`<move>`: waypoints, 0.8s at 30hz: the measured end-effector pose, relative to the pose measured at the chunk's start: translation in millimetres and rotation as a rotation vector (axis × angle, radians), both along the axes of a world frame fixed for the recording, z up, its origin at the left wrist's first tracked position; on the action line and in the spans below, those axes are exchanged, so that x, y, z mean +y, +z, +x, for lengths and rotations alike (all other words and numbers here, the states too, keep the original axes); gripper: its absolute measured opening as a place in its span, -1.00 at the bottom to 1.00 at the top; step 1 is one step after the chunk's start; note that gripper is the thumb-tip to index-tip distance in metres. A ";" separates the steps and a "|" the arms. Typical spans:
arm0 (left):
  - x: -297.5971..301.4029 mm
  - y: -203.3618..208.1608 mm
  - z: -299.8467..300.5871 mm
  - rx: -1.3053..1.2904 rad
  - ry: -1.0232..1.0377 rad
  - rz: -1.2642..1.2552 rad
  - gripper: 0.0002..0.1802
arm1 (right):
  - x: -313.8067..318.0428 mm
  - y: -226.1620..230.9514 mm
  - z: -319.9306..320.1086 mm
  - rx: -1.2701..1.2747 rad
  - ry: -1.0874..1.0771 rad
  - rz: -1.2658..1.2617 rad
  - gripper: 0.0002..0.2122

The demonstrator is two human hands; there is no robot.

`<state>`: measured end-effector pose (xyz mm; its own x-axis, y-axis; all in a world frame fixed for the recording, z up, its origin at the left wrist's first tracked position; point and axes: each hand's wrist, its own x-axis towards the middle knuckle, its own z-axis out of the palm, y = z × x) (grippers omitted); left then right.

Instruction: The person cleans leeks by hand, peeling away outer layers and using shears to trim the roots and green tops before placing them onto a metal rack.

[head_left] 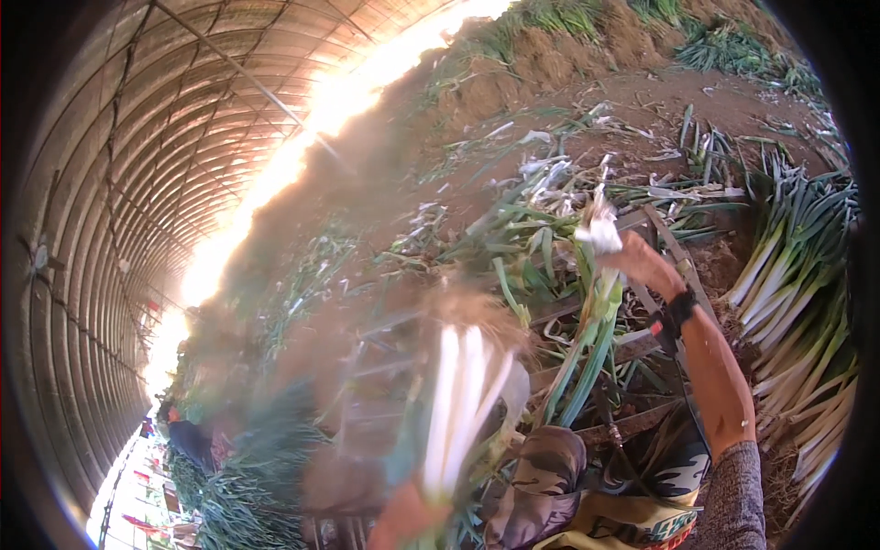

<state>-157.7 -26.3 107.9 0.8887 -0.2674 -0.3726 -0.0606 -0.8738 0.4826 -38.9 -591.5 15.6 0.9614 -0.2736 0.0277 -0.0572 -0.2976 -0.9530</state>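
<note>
Low in the middle, my left hand (408,515) is closed around several leeks (456,394). Their white stalks point upward, with a brown root tuft (472,316) at the top. That hand and the tuft are blurred by motion. My right hand (639,261), with a black band on its wrist, is closed on peeled leek leaves (598,316). A crumpled white piece (599,229) sticks out above its fingers, and green blades hang below. The fingertips are partly hidden. Beneath my right forearm a thin hose with a metal fitting (615,434) hangs near my knees.
A large pile of leeks (788,266) lies along the right. Leaf scraps (550,192) litter the soil ahead, around a metal frame (683,252). More greens (261,477) lie at the lower left, near another person (190,442). The ribbed tunnel wall (137,156) curves up on the left.
</note>
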 end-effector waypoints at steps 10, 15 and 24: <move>16.5 13.5 43.1 0.237 0.251 -0.498 -0.43 | 179.5 50.3 -20.3 -0.474 0.515 0.501 -0.22; 7.2 2.2 43.0 0.343 0.115 -0.652 -0.45 | 214.3 72.2 -22.0 -0.384 0.431 0.426 -0.15; 48.5 -71.8 53.2 0.501 -0.131 -0.685 -0.39 | 220.1 26.1 -11.6 -0.749 0.291 0.632 -0.61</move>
